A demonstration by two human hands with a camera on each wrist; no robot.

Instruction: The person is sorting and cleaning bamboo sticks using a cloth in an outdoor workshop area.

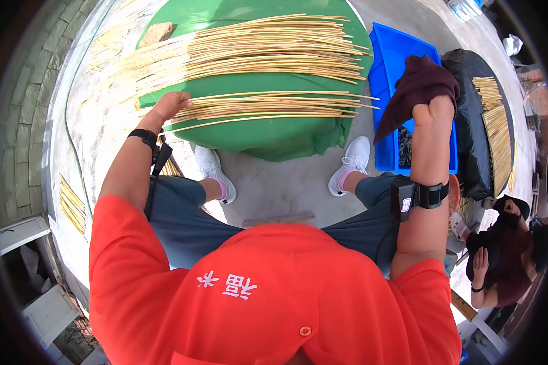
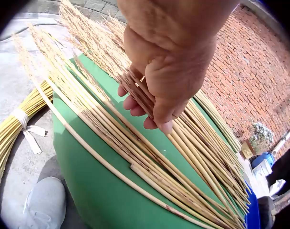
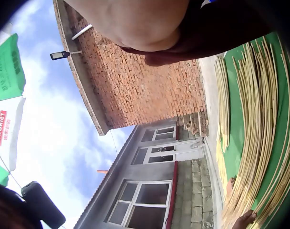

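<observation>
My left hand (image 1: 172, 104) pinches some thin straw-coloured stalks between thumb and fingers, near their feathery ends. In the left wrist view those gripped stalks (image 2: 183, 143) run down to the right beneath the hand (image 2: 169, 67). More loose stalks (image 1: 274, 114) lie along the near side of the green cloth (image 1: 262, 139). A larger row of stalks (image 1: 256, 52) lies behind them. Over on the right, my right hand (image 1: 433, 112) grips a dark maroon cloth (image 1: 421, 79), which hangs above a blue crate. Its fingertips are hidden in the folds.
The blue crate (image 1: 379, 36) stands right of the green-covered surface, with black plastic inside. Beyond it, stalk bundles (image 1: 498, 143) rest on a black-covered heap (image 1: 466, 121). A stone (image 1: 157, 33) weighs the far left. Another person (image 1: 511, 261) sits at right. A tied bundle (image 2: 11, 129) lies on the ground.
</observation>
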